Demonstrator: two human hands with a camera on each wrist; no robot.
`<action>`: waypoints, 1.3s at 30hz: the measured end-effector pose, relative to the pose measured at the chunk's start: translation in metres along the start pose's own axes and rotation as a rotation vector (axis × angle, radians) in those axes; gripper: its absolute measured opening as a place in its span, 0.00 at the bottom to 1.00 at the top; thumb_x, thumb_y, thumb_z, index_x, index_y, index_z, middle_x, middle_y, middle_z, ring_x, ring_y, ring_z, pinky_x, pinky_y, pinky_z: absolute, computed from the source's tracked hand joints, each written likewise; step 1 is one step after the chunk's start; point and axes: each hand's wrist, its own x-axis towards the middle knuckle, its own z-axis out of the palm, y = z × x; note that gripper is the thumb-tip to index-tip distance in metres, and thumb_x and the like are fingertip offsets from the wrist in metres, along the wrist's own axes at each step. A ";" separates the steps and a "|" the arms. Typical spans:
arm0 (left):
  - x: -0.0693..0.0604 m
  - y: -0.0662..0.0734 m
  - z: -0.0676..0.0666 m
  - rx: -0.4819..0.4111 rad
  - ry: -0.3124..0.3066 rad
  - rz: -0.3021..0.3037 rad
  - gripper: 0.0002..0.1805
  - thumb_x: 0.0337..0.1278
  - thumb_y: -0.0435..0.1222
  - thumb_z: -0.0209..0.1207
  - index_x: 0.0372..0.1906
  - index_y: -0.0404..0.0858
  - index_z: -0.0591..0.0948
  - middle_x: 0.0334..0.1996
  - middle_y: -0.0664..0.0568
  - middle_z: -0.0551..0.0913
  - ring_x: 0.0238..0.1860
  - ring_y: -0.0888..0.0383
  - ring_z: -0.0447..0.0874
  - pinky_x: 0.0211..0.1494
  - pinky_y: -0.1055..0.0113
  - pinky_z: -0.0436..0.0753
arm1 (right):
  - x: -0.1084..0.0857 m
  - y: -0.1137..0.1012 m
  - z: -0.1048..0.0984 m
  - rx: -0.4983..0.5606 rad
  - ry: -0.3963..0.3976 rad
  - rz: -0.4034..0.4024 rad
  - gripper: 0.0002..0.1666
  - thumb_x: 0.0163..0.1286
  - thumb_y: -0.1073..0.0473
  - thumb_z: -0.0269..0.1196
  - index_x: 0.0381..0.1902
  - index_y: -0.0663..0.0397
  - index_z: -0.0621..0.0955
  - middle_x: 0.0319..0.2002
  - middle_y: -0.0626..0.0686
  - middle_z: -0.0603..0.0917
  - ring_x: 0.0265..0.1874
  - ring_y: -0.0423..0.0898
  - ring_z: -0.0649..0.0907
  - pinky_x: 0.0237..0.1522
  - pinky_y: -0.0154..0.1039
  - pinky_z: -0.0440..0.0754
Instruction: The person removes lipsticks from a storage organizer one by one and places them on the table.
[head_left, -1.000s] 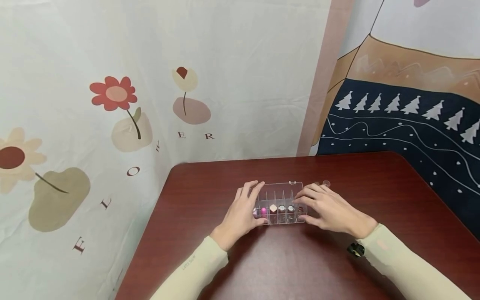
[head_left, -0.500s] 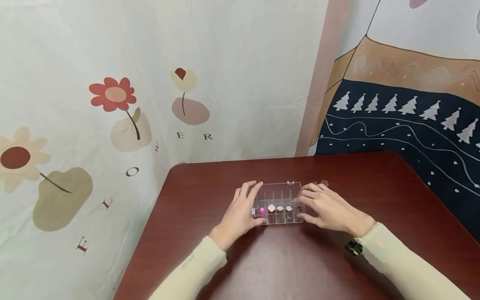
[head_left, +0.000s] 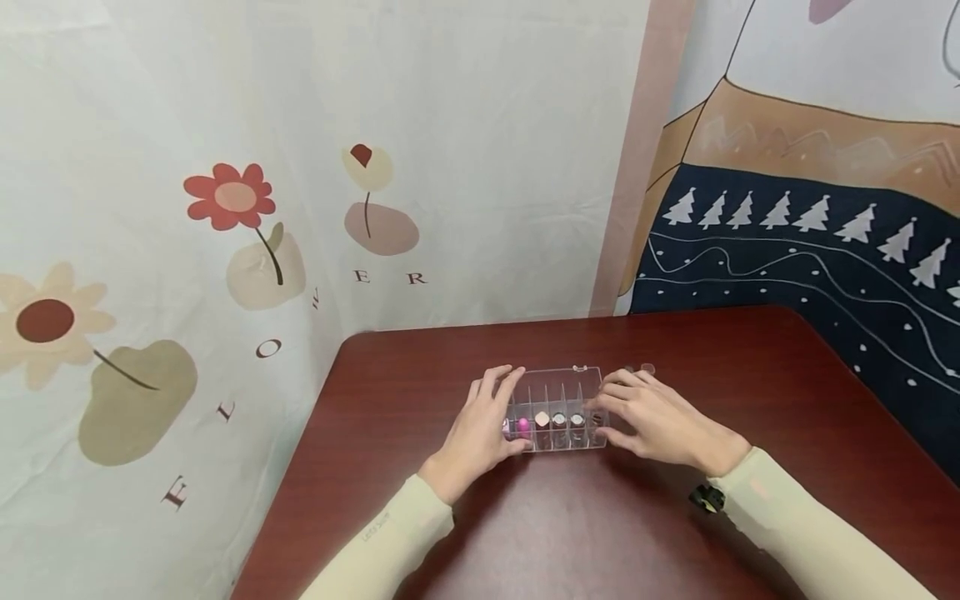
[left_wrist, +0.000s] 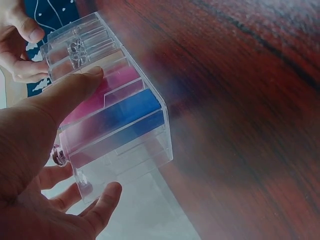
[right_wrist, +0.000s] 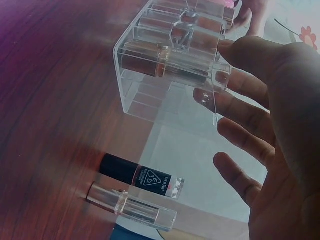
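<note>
A clear plastic organizer (head_left: pixel 558 368) with narrow compartments stands on the table between both hands. Upright cosmetic tubes fill its front row, including one with a pink ball-shaped top (head_left: pixel 523 425). My left hand (head_left: pixel 476 429) grips the left end, thumb along the front and fingers behind. In the left wrist view, pink and blue colours (left_wrist: pixel 132 112) show through the near wall. At the right end my right hand (head_left: pixel 656 417) holds the edge between thumb and fingers, beside a dark lipstick-like tube (right_wrist: pixel 142 60) in the end compartment. Some fingertips are hidden in the head view.
Two tubes stand outside the box, past the right hand: a black labelled lipstick tube (right_wrist: pixel 142 175) and a clear-bodied tube (right_wrist: pixel 132 207). A dark red wooden table (head_left: pixel 570 533) lies below. Printed cloth (head_left: pixel 480 167) hangs behind its far edge.
The head view has shifted slightly. Both hands and the organizer keep nearly the same places, and the right fingers have shifted only a little at the right end.
</note>
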 end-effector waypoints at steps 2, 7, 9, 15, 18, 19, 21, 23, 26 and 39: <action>0.000 0.000 0.000 0.003 -0.003 0.001 0.67 0.49 0.43 0.94 0.92 0.42 0.67 0.86 0.40 0.69 0.78 0.34 0.78 0.74 0.47 0.92 | 0.000 -0.001 0.000 0.001 0.002 -0.001 0.21 0.70 0.49 0.85 0.58 0.43 0.95 0.49 0.44 0.94 0.57 0.48 0.87 0.56 0.53 0.87; 0.000 -0.001 0.000 0.003 -0.003 0.005 0.67 0.49 0.43 0.94 0.92 0.42 0.66 0.87 0.39 0.68 0.79 0.34 0.77 0.75 0.47 0.92 | 0.000 -0.001 0.000 0.001 0.004 0.003 0.20 0.70 0.49 0.85 0.58 0.43 0.95 0.49 0.44 0.94 0.57 0.48 0.87 0.56 0.53 0.87; 0.000 -0.002 0.000 0.004 -0.004 0.005 0.67 0.49 0.44 0.94 0.92 0.42 0.66 0.87 0.40 0.68 0.79 0.34 0.77 0.75 0.47 0.92 | 0.000 -0.002 0.001 0.004 0.000 0.009 0.21 0.71 0.49 0.85 0.58 0.43 0.95 0.49 0.44 0.95 0.57 0.48 0.87 0.56 0.53 0.87; 0.002 -0.002 0.000 0.003 -0.001 0.004 0.68 0.48 0.44 0.94 0.92 0.43 0.66 0.87 0.40 0.68 0.79 0.35 0.77 0.74 0.48 0.93 | 0.001 0.000 0.003 0.001 0.009 0.013 0.20 0.71 0.50 0.85 0.58 0.43 0.95 0.48 0.43 0.94 0.58 0.48 0.87 0.56 0.53 0.88; 0.003 -0.002 0.001 0.000 0.002 0.008 0.68 0.48 0.44 0.94 0.92 0.43 0.66 0.87 0.40 0.68 0.79 0.35 0.77 0.73 0.48 0.93 | 0.002 0.001 0.004 -0.004 0.016 0.013 0.19 0.71 0.50 0.85 0.57 0.43 0.95 0.47 0.43 0.94 0.57 0.48 0.86 0.56 0.53 0.88; 0.003 -0.002 0.001 -0.001 0.002 0.009 0.68 0.48 0.44 0.94 0.92 0.43 0.66 0.87 0.40 0.68 0.79 0.35 0.77 0.73 0.48 0.93 | 0.002 0.001 0.004 -0.004 0.018 0.014 0.18 0.71 0.50 0.85 0.56 0.43 0.95 0.47 0.43 0.94 0.57 0.48 0.86 0.55 0.52 0.88; 0.002 -0.002 0.002 -0.004 0.001 0.008 0.68 0.48 0.44 0.94 0.92 0.43 0.66 0.87 0.40 0.68 0.79 0.35 0.77 0.73 0.48 0.93 | 0.001 0.001 0.005 -0.005 0.023 0.011 0.17 0.71 0.51 0.85 0.56 0.43 0.95 0.47 0.42 0.95 0.56 0.48 0.86 0.55 0.52 0.88; 0.002 -0.002 0.002 -0.004 0.000 0.006 0.68 0.48 0.44 0.94 0.92 0.43 0.66 0.87 0.41 0.69 0.79 0.35 0.77 0.73 0.48 0.93 | 0.001 0.002 0.006 -0.002 0.030 0.008 0.17 0.71 0.52 0.85 0.55 0.43 0.96 0.46 0.42 0.95 0.56 0.48 0.86 0.55 0.52 0.88; 0.001 -0.002 0.002 -0.004 -0.001 0.002 0.68 0.48 0.44 0.94 0.92 0.43 0.66 0.87 0.41 0.69 0.79 0.35 0.77 0.72 0.48 0.94 | 0.002 0.002 0.008 0.002 0.041 0.001 0.16 0.71 0.54 0.85 0.55 0.42 0.96 0.46 0.41 0.95 0.55 0.47 0.86 0.55 0.52 0.88; 0.000 -0.004 0.004 0.000 -0.005 -0.002 0.69 0.47 0.44 0.94 0.92 0.44 0.66 0.87 0.42 0.68 0.79 0.36 0.77 0.73 0.48 0.93 | 0.006 0.001 0.009 -0.008 0.056 0.014 0.16 0.69 0.55 0.86 0.53 0.44 0.96 0.44 0.43 0.94 0.54 0.48 0.86 0.56 0.52 0.89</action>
